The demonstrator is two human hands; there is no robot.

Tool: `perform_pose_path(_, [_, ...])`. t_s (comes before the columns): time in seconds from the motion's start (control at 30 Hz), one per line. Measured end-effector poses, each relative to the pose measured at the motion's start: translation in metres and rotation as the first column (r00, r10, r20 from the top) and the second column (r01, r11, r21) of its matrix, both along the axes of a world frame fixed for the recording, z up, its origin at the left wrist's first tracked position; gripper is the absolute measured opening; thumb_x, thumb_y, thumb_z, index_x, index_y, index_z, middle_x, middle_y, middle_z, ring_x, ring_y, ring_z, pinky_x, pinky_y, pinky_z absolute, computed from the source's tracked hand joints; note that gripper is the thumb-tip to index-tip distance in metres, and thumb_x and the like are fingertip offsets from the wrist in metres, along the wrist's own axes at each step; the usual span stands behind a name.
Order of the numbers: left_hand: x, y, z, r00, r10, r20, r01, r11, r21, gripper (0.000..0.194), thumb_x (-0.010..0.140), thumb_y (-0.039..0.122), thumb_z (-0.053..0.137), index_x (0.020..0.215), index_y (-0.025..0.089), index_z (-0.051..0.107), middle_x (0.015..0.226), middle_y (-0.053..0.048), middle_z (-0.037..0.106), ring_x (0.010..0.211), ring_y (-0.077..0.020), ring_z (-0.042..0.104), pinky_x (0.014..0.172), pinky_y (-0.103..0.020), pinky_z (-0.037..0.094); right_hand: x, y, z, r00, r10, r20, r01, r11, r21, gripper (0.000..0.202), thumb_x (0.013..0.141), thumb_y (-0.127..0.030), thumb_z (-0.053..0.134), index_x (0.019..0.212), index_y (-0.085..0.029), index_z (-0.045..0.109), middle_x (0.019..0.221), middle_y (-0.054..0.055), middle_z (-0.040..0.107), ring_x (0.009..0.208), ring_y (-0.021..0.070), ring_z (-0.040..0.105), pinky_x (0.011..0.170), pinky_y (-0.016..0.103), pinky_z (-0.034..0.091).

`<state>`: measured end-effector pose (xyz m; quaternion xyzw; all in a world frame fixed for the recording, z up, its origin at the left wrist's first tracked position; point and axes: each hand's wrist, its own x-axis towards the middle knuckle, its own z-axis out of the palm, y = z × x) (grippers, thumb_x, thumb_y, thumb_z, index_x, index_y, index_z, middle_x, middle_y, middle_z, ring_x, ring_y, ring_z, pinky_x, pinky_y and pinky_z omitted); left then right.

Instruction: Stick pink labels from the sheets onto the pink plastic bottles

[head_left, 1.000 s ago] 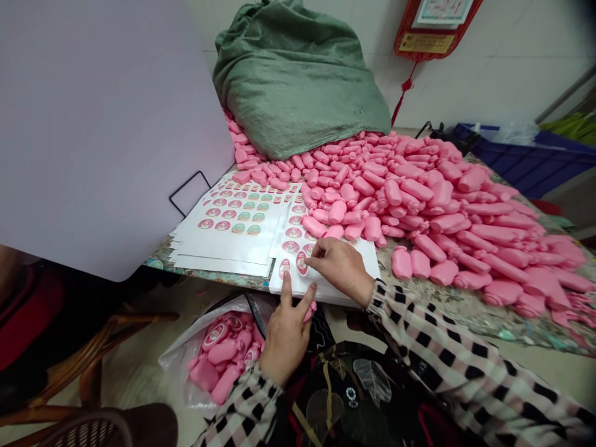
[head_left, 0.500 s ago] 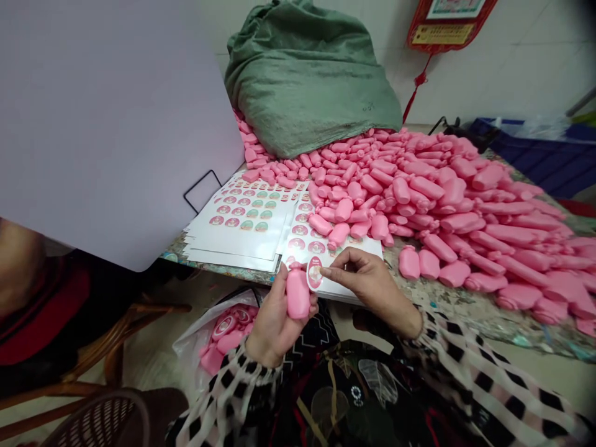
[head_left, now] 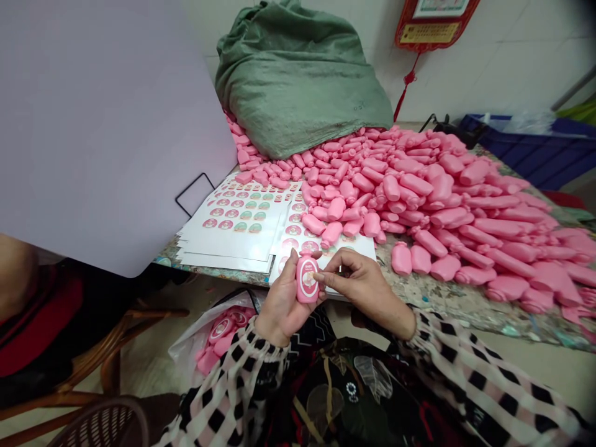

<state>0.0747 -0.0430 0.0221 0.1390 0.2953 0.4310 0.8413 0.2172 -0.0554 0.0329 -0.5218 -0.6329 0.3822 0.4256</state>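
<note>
The left hand [head_left: 284, 304] grips a small pink bottle [head_left: 306, 273], thumb along its left side and fingers curled behind it, holding it upright just off the table's near edge. An oval label [head_left: 308, 288], red with a white border, lies over the bottle's front face. The right hand [head_left: 365, 282] comes in from the right, its thumb and forefinger drawn together with the tips touching the label's right part (whether they pinch its edge or merely press on it, I cannot tell). Just beyond the hands, a right-hand stack of label sheets [head_left: 289, 245] sits on the table [head_left: 419, 304], beside a left-hand stack of label sheets [head_left: 233, 241] printed in red and green ovals. A large heap of pink bottles [head_left: 433, 192] spreads across the far and right parts of the table, some resting on the right-hand stack, with a green sack [head_left: 302, 81] behind at the far left of the heap. Below the near edge, to the left, an open plastic bag [head_left: 186, 351] holds more pink bottles, at least one bearing an oval label.
</note>
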Motion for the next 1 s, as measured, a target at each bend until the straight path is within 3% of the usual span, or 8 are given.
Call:
perform_pose_path(0.53, [0.003,0.000,-0.004,1.000,-0.005,-0.019,0.006,0.998,0.060,0.052,0.082,0.060,0.044,0.107,0.016,0.056,0.078,-0.003,0.057,0.060,-0.0089,0.055,0.052,-0.021,0.046,0.002,0.002,-0.010,0.998,-0.011,0.057,0.008,0.999,0.047,0.018,0.077,-0.035,0.066,0.070,-0.020,0.060,0.074,-0.001,0.062,0.071,0.0131,0.057,0.066,0.025,0.042])
perform_pose_path(0.6, [0.002,-0.002,-0.004,0.997,0.004,-0.075,0.004,0.995,0.101,0.052,0.079,0.059,0.049,0.107,0.016,0.055,0.079,-0.003,0.056,0.061,-0.0090,0.055,0.053,-0.021,0.046,0.004,0.002,-0.010,0.994,-0.006,0.105,0.000,0.998,0.057,0.018,0.079,-0.036,0.064,0.071,-0.020,0.060,0.074,-0.001,0.061,0.070,0.0128,0.056,0.065,0.025,0.041])
perform_pose_path(0.73, [0.000,-0.007,-0.005,0.965,0.039,-0.261,0.023,0.973,0.229,0.034,0.077,0.036,0.065,0.102,0.021,0.048,0.076,0.003,0.055,0.058,-0.0074,0.055,0.054,-0.020,0.045,0.006,-0.002,-0.004,0.954,0.037,0.297,-0.075,0.990,0.118,0.018,0.083,-0.035,0.059,0.073,-0.020,0.060,0.074,-0.001,0.057,0.071,0.0127,0.054,0.065,0.024,0.039])
perform_pose_path(0.83, [-0.001,-0.010,-0.007,0.938,0.031,-0.345,0.065,0.963,0.262,0.034,0.080,0.039,0.060,0.103,0.022,0.043,0.070,0.004,0.054,0.052,-0.0094,0.056,0.046,-0.020,0.043,0.007,-0.004,0.002,0.893,0.058,0.446,-0.136,0.980,0.145,0.017,0.086,-0.035,0.054,0.079,-0.021,0.061,0.079,0.000,0.057,0.073,0.0133,0.052,0.066,0.025,0.038])
perform_pose_path(0.93, [-0.005,-0.010,-0.008,0.941,0.026,-0.338,0.066,0.964,0.258,0.035,0.080,0.043,0.058,0.104,0.022,0.041,0.070,0.003,0.056,0.050,-0.0111,0.056,0.041,-0.020,0.039,0.013,-0.001,0.004,0.848,0.027,0.529,-0.132,0.978,0.163,0.018,0.087,-0.036,0.052,0.082,-0.022,0.062,0.083,0.002,0.058,0.075,0.0143,0.052,0.067,0.026,0.038])
perform_pose_path(1.0, [-0.010,-0.009,-0.007,0.955,0.045,-0.292,0.034,0.965,0.261,0.032,0.081,0.040,0.058,0.102,0.022,0.041,0.074,0.001,0.058,0.052,-0.0112,0.057,0.044,-0.020,0.040,0.020,0.005,0.001,0.860,-0.019,0.510,-0.074,0.984,0.162,0.019,0.087,-0.036,0.052,0.081,-0.021,0.062,0.083,0.002,0.059,0.076,0.0149,0.053,0.068,0.026,0.038])
